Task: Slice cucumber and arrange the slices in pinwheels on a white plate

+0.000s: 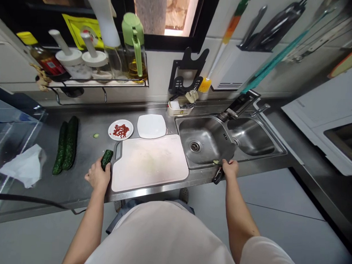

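Note:
My left hand (100, 174) is closed around a short piece of dark green cucumber (106, 159), at the left edge of the white cutting board (151, 162). At the sink's front rim, my right hand (230, 168) is closed on a knife (218, 175). Its dark handle points down toward me, and its blade is hard to tell from the steel behind it. Close to those fingers is a small pale green scrap (216, 162). Two whole cucumbers (66, 144) lie side by side on the left of the counter.
Behind the board stand a small plate (129, 134) of chopped red bits and a white square plate (151, 126). A cucumber end (96, 135) lies on the counter. The double sink (199, 127) is at right. Crumpled white paper (24, 166) and a black cable (30, 198) are at left.

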`<action>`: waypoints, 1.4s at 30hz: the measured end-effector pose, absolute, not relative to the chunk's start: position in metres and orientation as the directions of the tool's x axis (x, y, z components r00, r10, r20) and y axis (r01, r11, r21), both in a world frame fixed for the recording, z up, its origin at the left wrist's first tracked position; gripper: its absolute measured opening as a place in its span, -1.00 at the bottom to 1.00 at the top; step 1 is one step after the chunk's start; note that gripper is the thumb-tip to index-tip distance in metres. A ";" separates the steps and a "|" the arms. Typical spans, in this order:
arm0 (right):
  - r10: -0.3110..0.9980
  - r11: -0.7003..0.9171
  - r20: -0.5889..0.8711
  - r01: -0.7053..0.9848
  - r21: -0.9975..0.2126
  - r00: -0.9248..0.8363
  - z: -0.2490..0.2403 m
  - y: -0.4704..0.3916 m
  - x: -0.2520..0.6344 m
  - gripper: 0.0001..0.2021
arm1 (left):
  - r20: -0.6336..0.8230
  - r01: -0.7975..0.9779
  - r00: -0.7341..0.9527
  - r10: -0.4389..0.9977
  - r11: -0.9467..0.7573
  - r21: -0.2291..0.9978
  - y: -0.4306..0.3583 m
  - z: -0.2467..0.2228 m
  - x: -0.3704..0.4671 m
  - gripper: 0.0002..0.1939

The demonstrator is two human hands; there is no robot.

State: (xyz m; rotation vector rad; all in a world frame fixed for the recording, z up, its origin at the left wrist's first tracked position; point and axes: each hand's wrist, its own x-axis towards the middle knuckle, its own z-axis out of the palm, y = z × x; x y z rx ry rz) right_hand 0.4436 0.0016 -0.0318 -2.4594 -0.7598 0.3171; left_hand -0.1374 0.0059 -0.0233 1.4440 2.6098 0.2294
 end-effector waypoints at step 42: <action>0.960 -0.243 -0.280 0.459 -0.855 -0.013 -0.009 0.024 0.211 -0.81 | -0.105 0.854 0.282 0.954 -0.200 0.480 0.013 -0.006 -0.056 -0.58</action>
